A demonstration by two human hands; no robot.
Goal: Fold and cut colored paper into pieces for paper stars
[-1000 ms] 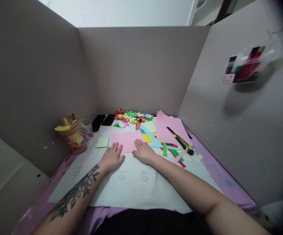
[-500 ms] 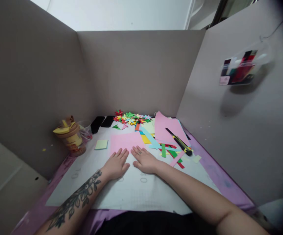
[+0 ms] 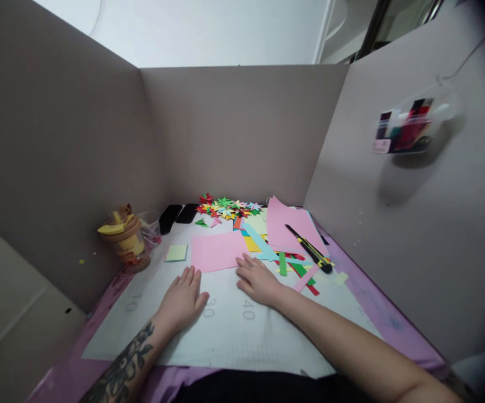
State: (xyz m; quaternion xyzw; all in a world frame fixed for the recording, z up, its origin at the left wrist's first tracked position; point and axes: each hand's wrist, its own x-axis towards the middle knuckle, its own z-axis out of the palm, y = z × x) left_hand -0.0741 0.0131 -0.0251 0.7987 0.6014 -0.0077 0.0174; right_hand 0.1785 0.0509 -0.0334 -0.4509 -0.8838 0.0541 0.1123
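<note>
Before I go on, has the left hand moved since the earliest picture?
Yes. Judged against the printed 30 on the white mat, the left hand has shifted leftward and back toward the body.

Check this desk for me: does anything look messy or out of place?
Beyond the right hand, coloured paper strips lie untidily crisscrossed, and the utility knife rests askew over pink sheets. Nothing looks spilled.
</note>
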